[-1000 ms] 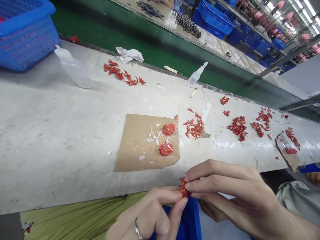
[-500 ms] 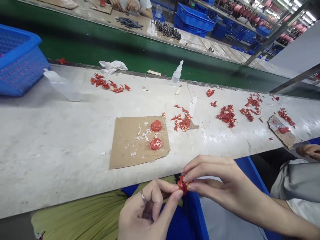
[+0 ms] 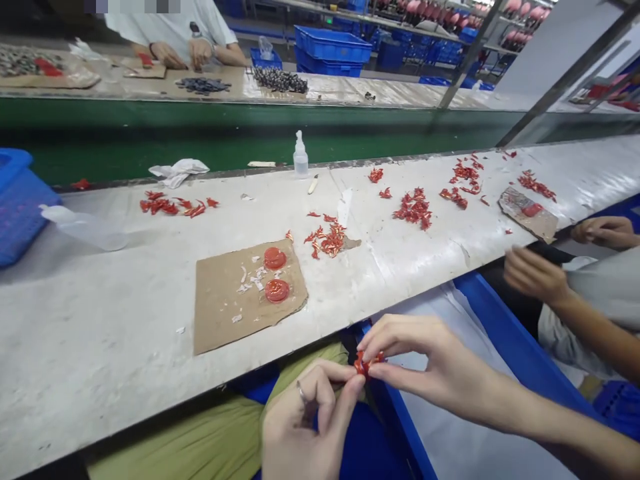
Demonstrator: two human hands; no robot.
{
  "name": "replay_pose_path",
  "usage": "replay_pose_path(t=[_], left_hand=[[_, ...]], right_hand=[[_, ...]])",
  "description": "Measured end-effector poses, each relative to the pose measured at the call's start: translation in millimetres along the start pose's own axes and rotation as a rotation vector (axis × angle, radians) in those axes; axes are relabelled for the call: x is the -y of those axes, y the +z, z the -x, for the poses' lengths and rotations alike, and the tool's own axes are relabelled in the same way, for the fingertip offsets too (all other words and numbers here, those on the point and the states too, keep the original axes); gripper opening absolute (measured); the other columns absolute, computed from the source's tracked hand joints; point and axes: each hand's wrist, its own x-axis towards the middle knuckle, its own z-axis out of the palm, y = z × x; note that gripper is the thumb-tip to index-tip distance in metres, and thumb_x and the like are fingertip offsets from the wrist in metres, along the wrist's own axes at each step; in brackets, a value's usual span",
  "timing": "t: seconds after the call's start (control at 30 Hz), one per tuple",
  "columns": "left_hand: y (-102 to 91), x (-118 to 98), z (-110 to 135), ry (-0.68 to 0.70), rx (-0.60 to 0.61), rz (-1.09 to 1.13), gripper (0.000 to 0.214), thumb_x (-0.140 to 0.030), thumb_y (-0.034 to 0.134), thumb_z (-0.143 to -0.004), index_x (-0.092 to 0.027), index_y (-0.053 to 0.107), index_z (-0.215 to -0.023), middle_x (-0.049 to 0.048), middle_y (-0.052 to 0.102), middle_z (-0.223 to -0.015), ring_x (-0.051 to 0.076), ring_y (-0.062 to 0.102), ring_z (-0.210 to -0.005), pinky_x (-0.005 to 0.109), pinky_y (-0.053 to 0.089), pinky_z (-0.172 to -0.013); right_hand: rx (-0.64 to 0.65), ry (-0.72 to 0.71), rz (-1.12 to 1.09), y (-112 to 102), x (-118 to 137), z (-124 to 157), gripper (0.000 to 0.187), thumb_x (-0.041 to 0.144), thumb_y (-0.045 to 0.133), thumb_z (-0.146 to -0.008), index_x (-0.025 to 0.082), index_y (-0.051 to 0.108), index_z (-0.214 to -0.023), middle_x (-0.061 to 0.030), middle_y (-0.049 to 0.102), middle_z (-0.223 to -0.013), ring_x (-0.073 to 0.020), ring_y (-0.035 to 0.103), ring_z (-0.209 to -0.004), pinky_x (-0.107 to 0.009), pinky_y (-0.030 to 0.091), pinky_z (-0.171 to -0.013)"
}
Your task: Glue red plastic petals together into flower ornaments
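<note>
Between both hands is a small glossy red piece (image 3: 367, 363) with pointed parts, partly hidden by fingertips. Thumb and forefinger of my left hand (image 3: 317, 407) pinch its left side; a ring is on one finger. My right hand (image 3: 420, 357) grips it from the right with thumb and fingertips. Both are held just off the table's front edge, over a blue bin (image 3: 400, 427). On the table beyond lies a cardboard sheet (image 3: 220, 300) bearing two round red blobs, the upper blob (image 3: 275, 258) and the lower blob (image 3: 277, 290), plus white scraps.
Small red pieces lie in heaps, including a near heap (image 3: 330, 240) and a larger heap (image 3: 414, 209). A dropper bottle (image 3: 301, 157) stands at the back; another bottle (image 3: 87, 228) lies left near a blue basket (image 3: 20, 213). A co-worker's hand (image 3: 535, 273) is at right.
The view has turned, so the table's things appear further left. Both hands keep their pinch on the red piece. A neighbour's hand has come into view at the right.
</note>
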Motion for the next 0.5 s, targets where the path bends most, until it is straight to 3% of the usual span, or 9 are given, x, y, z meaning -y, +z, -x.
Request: replay_pose_path(t=[0.13,0.23,0.33,0.4,0.5], left_hand=[[25.1,28,10,-0.024,0.024,-0.031,0.048,-0.019,0.072,-0.092,-0.023,0.036,-0.06,-0.0011,0.074,-0.076,0.014,0.069,-0.072,0.023,0.055,-0.072],[44.6,49,19,-0.018,0.094,-0.056,0.046,-0.024,0.071,-0.093,-0.025,0.039,-0.06,0.0007,0.075,-0.077,0.016,0.072,-0.076,0.025,0.057,-0.073],[52.7,65,25,-0.058,0.155,-0.082,0.034,-0.03,0.076,-0.09,-0.025,0.051,-0.068,0.0053,0.079,-0.09,0.023,0.079,-0.091,0.033,0.062,-0.085],[48.4,72,26,-0.121,0.151,-0.099,0.027,-0.035,0.078,-0.089,-0.025,0.057,-0.076,0.0072,0.08,-0.099,0.025,0.08,-0.098,0.035,0.064,-0.089],[31.8,78,22,-0.201,0.123,-0.104,0.03,-0.046,0.08,-0.089,-0.024,0.06,-0.082,0.0064,0.081,-0.097,0.022,0.082,-0.088,0.029,0.066,-0.082]], right_hand=[[-0.393,0.226,-0.428,29,-36,27,0.026,0.035,0.087,-0.085,0.022,0.078,-0.105,-0.0054,0.082,-0.102,-0.0187,0.079,-0.097,-0.028,0.066,-0.085],[-0.608,0.335,-0.535,44,-59,44,0.036,0.046,0.088,-0.083,0.02,0.079,-0.106,-0.0087,0.083,-0.108,-0.022,0.079,-0.104,-0.033,0.065,-0.094],[-0.741,0.439,-0.517,38,-93,55,0.053,0.059,0.082,-0.085,0.019,0.076,-0.12,-0.0112,0.082,-0.115,-0.0243,0.079,-0.105,-0.04,0.064,-0.098],[-0.793,0.471,-0.485,28,-126,58,0.06,0.064,0.081,-0.084,0.018,0.073,-0.121,-0.0118,0.082,-0.114,-0.0243,0.078,-0.103,-0.042,0.064,-0.098],[-0.75,0.565,-0.431,20,-181,59,0.039,0.05,0.082,-0.09,0.015,0.073,-0.107,-0.0071,0.08,-0.099,-0.0205,0.077,-0.09,-0.04,0.065,-0.088]])
